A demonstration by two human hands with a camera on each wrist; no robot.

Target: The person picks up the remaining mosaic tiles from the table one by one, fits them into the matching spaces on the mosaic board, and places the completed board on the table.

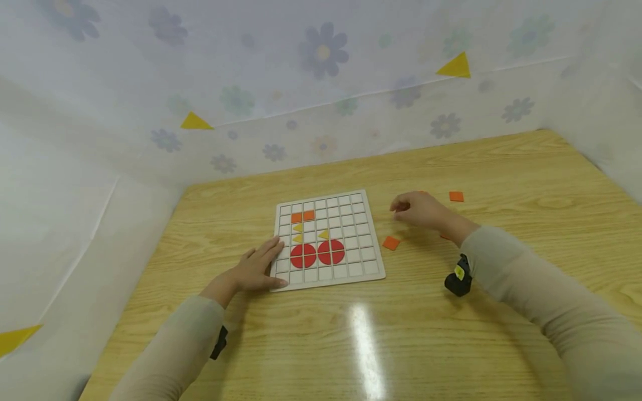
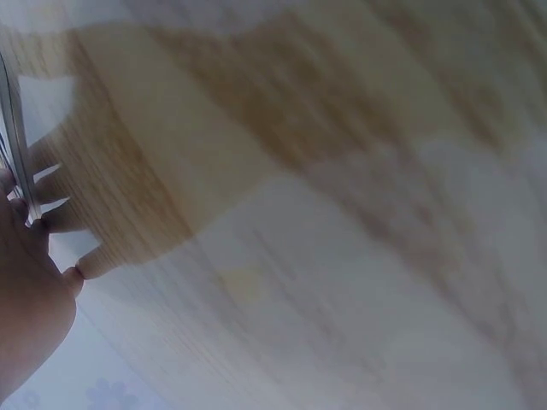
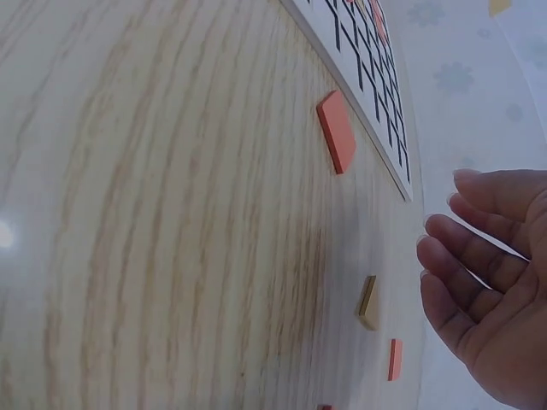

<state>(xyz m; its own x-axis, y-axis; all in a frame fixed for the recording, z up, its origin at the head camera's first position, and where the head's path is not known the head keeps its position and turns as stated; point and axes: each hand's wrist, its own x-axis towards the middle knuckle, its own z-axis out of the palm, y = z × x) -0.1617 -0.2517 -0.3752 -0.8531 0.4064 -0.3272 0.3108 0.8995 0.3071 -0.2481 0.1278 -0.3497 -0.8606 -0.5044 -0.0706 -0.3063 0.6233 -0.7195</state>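
My left hand (image 1: 257, 267) rests on the left edge of a white grid board (image 1: 355, 270), its fingers spread. On the board lie two orange squares (image 1: 297, 217) side by side, a few small yellow triangles (image 1: 324, 235) and two red circles (image 1: 337, 247) made of quarter pieces. Right of the board, my right hand (image 1: 418, 210) hovers over the table. Its fingers curve loosely, and the right wrist view shows nothing between them. Nearest to it are a loose orange square (image 1: 391, 243) and, in that wrist view, a yellow piece (image 3: 369, 305).
Another orange square (image 1: 456, 196) lies farther right on the wooden table (image 1: 321, 334). Beneath the right hand and wrist, other pieces are partly hidden. A flower-printed white cloth (image 1: 281, 83) with yellow triangles encloses the back and sides.
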